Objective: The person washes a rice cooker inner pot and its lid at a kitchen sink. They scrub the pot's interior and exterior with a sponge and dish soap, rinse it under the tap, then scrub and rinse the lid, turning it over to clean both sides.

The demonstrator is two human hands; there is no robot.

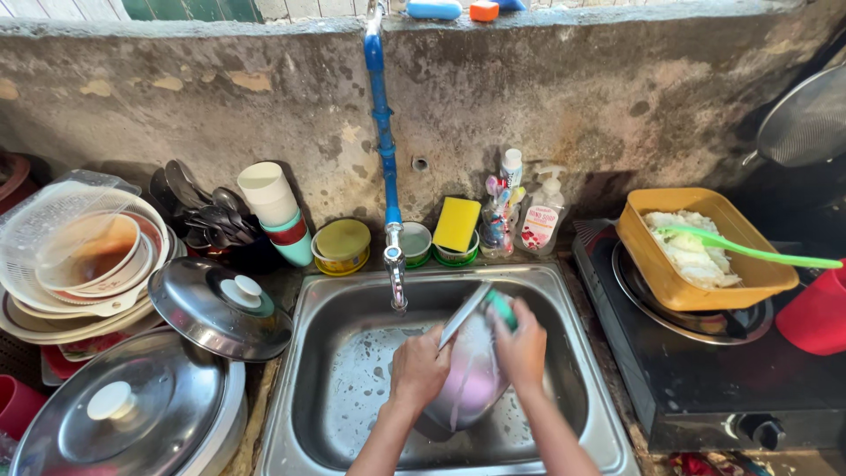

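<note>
Over the steel sink, my left hand grips the rim of a soapy metal bowl tilted on its edge. My right hand presses a green scrub sponge against the bowl's upper side. Both hands are wet and foam covers the bowl's inner face. A metal tap on a blue pipe hangs just left of the bowl.
Stacked plates and a strainer, two steel lids, spoons and cups sit left. Sponges, soap bottle and small tubs line the sink's back. Right, a gas stove carries a yellow tub of rice with a green spatula.
</note>
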